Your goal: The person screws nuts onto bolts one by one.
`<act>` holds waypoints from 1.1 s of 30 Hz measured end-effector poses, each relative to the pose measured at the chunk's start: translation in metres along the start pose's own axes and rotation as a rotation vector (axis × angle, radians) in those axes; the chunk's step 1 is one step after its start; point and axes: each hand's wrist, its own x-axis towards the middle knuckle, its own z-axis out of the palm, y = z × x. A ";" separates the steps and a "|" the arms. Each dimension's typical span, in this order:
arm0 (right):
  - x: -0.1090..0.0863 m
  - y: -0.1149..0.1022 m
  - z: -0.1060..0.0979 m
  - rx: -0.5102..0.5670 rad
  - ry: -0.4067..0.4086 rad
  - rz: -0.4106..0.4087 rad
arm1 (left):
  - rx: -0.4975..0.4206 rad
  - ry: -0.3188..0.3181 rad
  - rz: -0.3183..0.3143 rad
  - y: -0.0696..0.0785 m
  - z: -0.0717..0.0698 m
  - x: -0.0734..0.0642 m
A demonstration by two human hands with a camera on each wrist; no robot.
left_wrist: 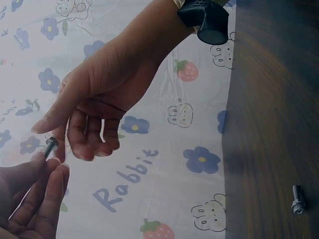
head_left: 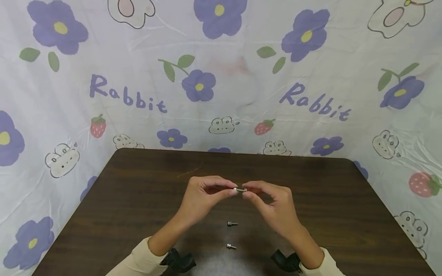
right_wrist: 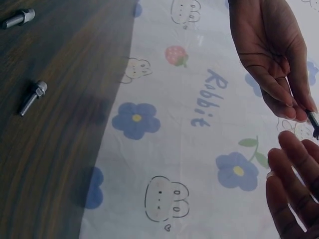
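Note:
Both hands hold one small silver bolt between their fingertips, raised over the dark table. My left hand pinches its left end with thumb and index finger. At the other end, the thumb and index finger of my right hand are curled about it. In the left wrist view the bolt's wider, collared end shows by the right hand, with the thumb tip just off it. The bolt is partly cut off at the edge of the right wrist view, where the right hand's fingers are spread.
Two more bolts with collared heads lie on the brown wooden table: one bolt below the hands, another bolt nearer me. A white cloth printed with flowers and rabbits hangs behind and along both sides. Black devices sit on both wrists.

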 end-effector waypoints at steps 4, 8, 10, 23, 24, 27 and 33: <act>0.001 -0.001 0.000 -0.005 0.015 -0.074 | 0.003 0.001 -0.002 0.000 0.000 0.000; 0.002 -0.001 0.001 -0.008 0.050 -0.141 | -0.009 -0.003 -0.002 -0.001 0.000 -0.001; 0.002 0.000 0.001 -0.008 0.064 -0.157 | -0.013 -0.007 -0.003 -0.001 0.000 0.000; 0.000 0.002 0.002 0.008 0.047 -0.110 | 0.002 -0.001 0.002 -0.002 0.001 -0.001; -0.001 0.002 0.003 0.014 0.039 -0.094 | 0.002 0.001 -0.002 -0.002 0.001 -0.001; -0.003 0.002 0.003 0.022 0.022 -0.060 | -0.001 -0.004 -0.011 -0.003 0.002 -0.004; -0.001 0.001 0.001 0.006 0.012 -0.022 | 0.009 -0.001 -0.009 -0.001 0.003 -0.003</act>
